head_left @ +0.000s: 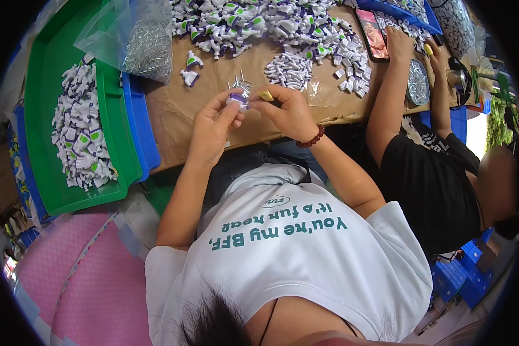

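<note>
Above the table's near edge, my left hand pinches a small white-and-purple plastic part between thumb and fingers. My right hand, with a yellow cover on one finger, is closed in a pinch at the part's right side; whatever lies between those fingertips is too small to make out. Thin metal pins lie loose just beyond my hands. Two similar white, purple and green parts sit apart to the left of a large heap. Small white pieces are piled beyond my right hand.
On the left, a green tray full of parts rests beside a blue tray. A clear bag of pins stands behind. At right are a phone, a co-worker's hands and a dish of pins.
</note>
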`<state>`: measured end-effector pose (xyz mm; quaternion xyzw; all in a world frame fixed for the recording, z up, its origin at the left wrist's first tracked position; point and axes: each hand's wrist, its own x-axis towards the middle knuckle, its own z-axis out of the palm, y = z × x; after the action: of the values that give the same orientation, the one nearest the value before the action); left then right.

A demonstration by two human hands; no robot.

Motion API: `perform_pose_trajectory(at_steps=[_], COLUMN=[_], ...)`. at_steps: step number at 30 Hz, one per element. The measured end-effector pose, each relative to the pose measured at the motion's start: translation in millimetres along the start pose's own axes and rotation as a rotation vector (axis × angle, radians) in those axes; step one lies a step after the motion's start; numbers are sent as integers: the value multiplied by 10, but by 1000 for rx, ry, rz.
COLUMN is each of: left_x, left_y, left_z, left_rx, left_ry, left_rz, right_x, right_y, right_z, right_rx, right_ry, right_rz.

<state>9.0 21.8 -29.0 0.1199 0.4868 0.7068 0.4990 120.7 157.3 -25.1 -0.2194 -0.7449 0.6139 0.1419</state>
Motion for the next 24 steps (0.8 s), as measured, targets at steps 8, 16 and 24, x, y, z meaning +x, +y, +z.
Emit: perform_pose_trajectory(at_steps=[8, 16, 24], left_x=[-37, -29, 35], left_y=[21, -97, -78], left_z=[72, 24, -80], left_rx=[420, 39, -5], left_ry=[28, 38, 71], left_rz=[174, 18, 4], right_x=[-52, -123, -100], right_y=[33, 73, 267], right_z=[84, 42, -642], right_rx=[-12, 286, -715], right_ry=[111, 166, 96], right_rz=[-20, 127, -107])
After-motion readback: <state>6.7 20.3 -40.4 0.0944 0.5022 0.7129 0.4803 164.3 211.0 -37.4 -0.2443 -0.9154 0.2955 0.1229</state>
